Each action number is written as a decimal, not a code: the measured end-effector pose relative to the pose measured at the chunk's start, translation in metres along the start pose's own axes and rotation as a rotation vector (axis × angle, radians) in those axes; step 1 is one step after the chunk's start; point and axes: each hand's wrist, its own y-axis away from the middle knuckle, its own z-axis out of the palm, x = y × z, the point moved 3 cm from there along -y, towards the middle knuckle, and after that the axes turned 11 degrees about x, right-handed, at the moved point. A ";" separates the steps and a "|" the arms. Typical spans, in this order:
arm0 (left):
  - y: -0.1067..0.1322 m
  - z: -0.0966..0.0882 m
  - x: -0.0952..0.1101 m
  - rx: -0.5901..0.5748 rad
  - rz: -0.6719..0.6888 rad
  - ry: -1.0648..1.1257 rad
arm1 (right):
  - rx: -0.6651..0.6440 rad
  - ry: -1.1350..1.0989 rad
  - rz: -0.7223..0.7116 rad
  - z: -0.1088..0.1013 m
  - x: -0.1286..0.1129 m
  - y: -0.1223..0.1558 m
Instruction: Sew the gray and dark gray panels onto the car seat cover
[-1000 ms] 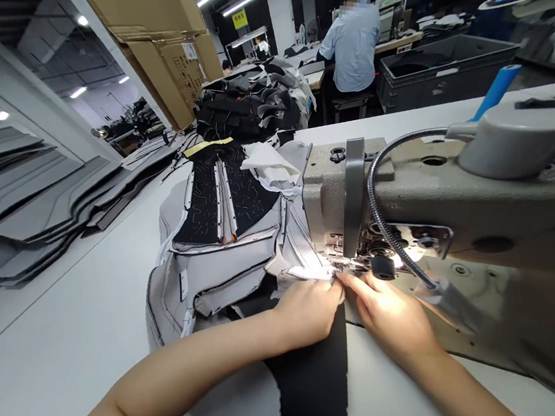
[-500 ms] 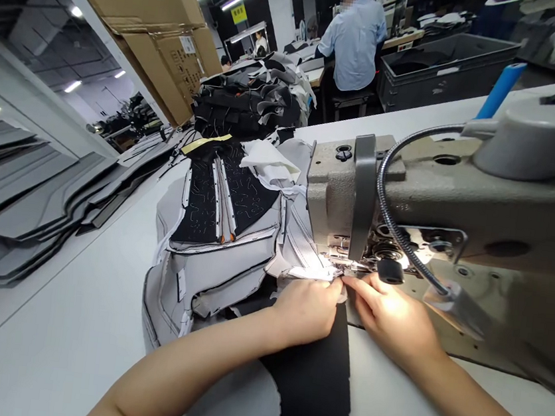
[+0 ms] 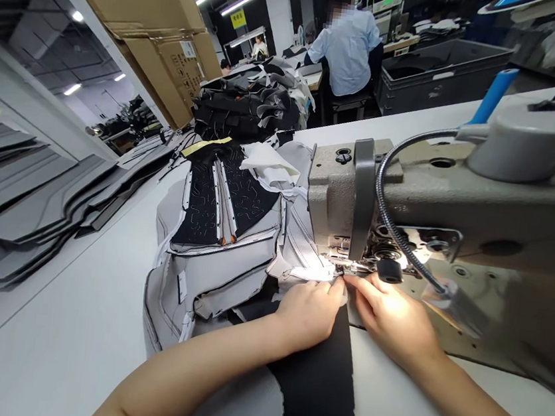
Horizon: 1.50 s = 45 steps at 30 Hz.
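Observation:
A grey industrial sewing machine stands at the right, its lamp lighting the stitching area. My left hand is closed on the edge of the fabric piece, just in front of the presser foot. My right hand lies to the right of the foot, its index finger stretched to the fabric edge and close to my left fingertips; its other fingers are partly hidden. The sewn grey and black fabric spreads left of the machine. Below my left hand hangs a black strip.
Stacked grey panels lie along the left of the white table. Behind are a heap of fabric pieces, cardboard boxes, a dark grey crate and a seated person in a light blue shirt.
The fabric and black strip have shifted very slightly. Both hands keep nearly the same place at the foot. The seated person leans a little further left.

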 end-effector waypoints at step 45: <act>0.016 -0.039 0.026 -0.677 -0.175 0.003 | -0.121 -0.460 -0.576 -0.049 -0.060 0.045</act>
